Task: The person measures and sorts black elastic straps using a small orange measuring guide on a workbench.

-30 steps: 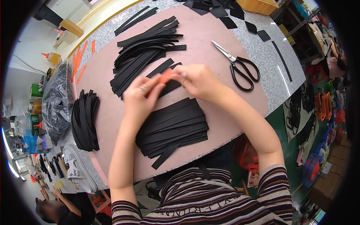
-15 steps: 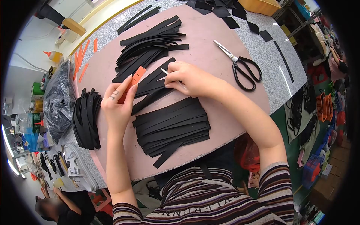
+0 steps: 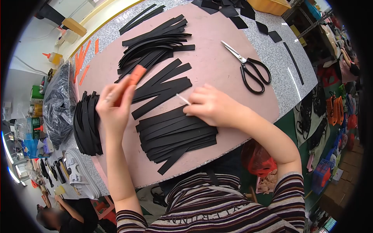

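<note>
Speckled stone table, pink work mat laid over most of it as a soft surface.
Black plastic bag bulges at the left edge, off the mat.
Black strips are sorted by lot: far pile fanned loosely, left bundle packed on edge, near stack squared flat closest to the person.
Loose black strips lie singly in the mat's middle, between the lots.
Scissors rest with blades parted, right of the strips, within reach.
Right hand rests on the near stack's upper edge, fingers pinched together on a pale stick that points up-left.
Left hand is raised above the mat, fingers clamped on an orange strip, its free end over the loose strips.
</note>
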Demonstrator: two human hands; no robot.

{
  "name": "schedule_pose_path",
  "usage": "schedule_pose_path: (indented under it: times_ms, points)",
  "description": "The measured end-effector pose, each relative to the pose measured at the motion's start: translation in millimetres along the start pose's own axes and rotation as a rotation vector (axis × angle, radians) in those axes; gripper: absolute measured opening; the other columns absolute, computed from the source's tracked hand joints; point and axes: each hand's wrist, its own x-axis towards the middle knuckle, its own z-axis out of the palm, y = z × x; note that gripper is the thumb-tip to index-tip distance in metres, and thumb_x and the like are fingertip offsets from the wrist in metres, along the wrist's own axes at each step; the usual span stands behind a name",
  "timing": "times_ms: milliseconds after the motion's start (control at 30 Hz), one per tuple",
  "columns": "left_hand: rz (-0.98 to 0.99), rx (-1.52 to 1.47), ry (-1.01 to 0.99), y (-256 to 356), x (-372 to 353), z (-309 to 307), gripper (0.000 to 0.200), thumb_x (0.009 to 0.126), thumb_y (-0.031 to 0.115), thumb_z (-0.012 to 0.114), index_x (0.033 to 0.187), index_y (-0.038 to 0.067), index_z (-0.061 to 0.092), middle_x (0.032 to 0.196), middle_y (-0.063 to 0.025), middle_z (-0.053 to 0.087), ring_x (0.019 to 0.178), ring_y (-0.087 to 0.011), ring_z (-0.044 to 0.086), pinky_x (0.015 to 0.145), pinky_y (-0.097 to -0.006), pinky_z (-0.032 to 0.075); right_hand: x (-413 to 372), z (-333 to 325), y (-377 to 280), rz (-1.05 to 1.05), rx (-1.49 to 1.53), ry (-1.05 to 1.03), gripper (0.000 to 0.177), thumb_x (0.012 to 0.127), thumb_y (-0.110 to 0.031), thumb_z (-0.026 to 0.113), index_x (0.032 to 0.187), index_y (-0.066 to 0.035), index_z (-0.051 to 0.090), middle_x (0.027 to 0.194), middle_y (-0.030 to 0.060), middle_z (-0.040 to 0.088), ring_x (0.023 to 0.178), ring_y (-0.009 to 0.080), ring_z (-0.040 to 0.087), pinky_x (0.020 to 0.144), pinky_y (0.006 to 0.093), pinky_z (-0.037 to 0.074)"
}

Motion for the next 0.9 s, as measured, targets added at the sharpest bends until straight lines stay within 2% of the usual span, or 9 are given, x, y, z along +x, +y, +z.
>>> schedule_pose_path:
  times_ms: [33,100,133,233,333,433,533,633,900]
  points:
    - [-0.078,-0.042,-0.139,13.2,1.3,5.2,0.029,0.088,0.007,0.082,0.116,0.009,0.08,0.086,-0.005,0.07,0.071,-0.0123,0.065,0.063,-0.0271,0.052,0.4,-1.8,1.5,0.129,0.073,0.137,0.015,0.088,-0.007,0.071,0.103,-0.005,0.072,0.093,0.0089,0.065,0.089,0.027,0.064,0.081,0.0385,0.052]
    - [0.03,-0.079,-0.301,22.0,-2.4,27.8,0.028,0.087,0.009,0.082,0.115,0.008,0.08,0.087,-0.0069,0.071,0.069,-0.0171,0.067,0.064,-0.03,0.054,1.9,-6.2,7.3,0.383,0.217,0.41,0.017,0.091,-0.006,0.066,0.107,-0.004,0.073,0.097,0.0128,0.071,0.097,0.0302,0.067,0.088,0.0416,0.053]
    - [0.037,-0.075,-0.343,26.9,-6.1,38.3,0.027,0.087,0.01,0.082,0.114,0.008,0.08,0.087,-0.0075,0.071,0.069,-0.0198,0.068,0.064,-0.0313,0.054,4.2,-10.9,15.0,0.457,0.262,0.521,0.022,0.097,-0.006,0.062,0.117,-0.001,0.072,0.096,0.0164,0.073,0.09,0.0313,0.069,0.084,0.0398,0.055]
    - [0.058,0.002,-0.415,31.8,-12.1,55.6,0.026,0.087,0.015,0.082,0.112,0.008,0.08,0.088,-0.007,0.07,0.068,-0.0245,0.068,0.065,-0.0346,0.056,1.6,-19.0,24.2,0.538,0.276,0.543,0.022,0.101,-0.011,0.063,0.119,-0.001,0.072,0.093,0.0153,0.074,0.086,0.0268,0.07,0.078,0.0344,0.055]
    - [0.106,0.04,-0.389,30.2,-14.9,61.8,0.026,0.087,0.016,0.082,0.111,0.007,0.08,0.086,-0.0055,0.069,0.068,-0.0241,0.068,0.064,-0.035,0.056,-4.3,-19.0,26.0,0.664,0.41,0.408,0.023,0.104,-0.017,0.062,0.116,-0.001,0.072,0.09,0.0157,0.074,0.082,0.0234,0.071,0.073,0.0315,0.054]
    - [0.123,0.067,-0.375,29.0,-14.6,65.0,0.03,0.085,0.014,0.083,0.115,0.008,0.08,0.087,-0.0074,0.069,0.067,-0.0222,0.068,0.065,-0.0333,0.056,13.0,-6.0,22.0,0.646,0.44,0.365,0.019,0.102,-0.018,0.064,0.103,-0.001,0.072,0.086,0.0153,0.071,0.08,0.0265,0.07,0.07,0.0346,0.053]
    - [0.123,0.065,-0.398,27.9,-13.9,65.8,0.029,0.086,0.013,0.083,0.114,0.009,0.08,0.086,-0.0068,0.069,0.066,-0.0218,0.068,0.064,-0.0332,0.056,27.6,11.9,28.1,0.325,0.162,0.382,0.015,0.101,-0.012,0.064,0.097,0.002,0.07,0.086,0.0146,0.071,0.076,0.0279,0.07,0.072,0.0366,0.054]
    - [0.118,0.065,-0.398,28.5,-13.1,65.6,0.027,0.086,0.012,0.083,0.112,0.009,0.081,0.086,-0.0062,0.069,0.065,-0.0213,0.067,0.063,-0.0329,0.056,33.9,13.6,29.8,0.331,0.223,0.35,0.013,0.098,-0.011,0.066,0.095,0.002,0.069,0.085,0.0166,0.07,0.076,0.034,0.067,0.07,0.0395,0.053]
    - [0.129,0.035,-0.416,26.8,-11.6,65.7,0.024,0.086,0.011,0.082,0.11,0.008,0.081,0.085,-0.0063,0.068,0.065,-0.0226,0.068,0.064,-0.0334,0.057,40.9,19.5,28.4,0.299,0.231,0.335,0.014,0.099,-0.012,0.066,0.093,0.0,0.069,0.085,0.0151,0.07,0.078,0.0346,0.067,0.072,0.0405,0.053]
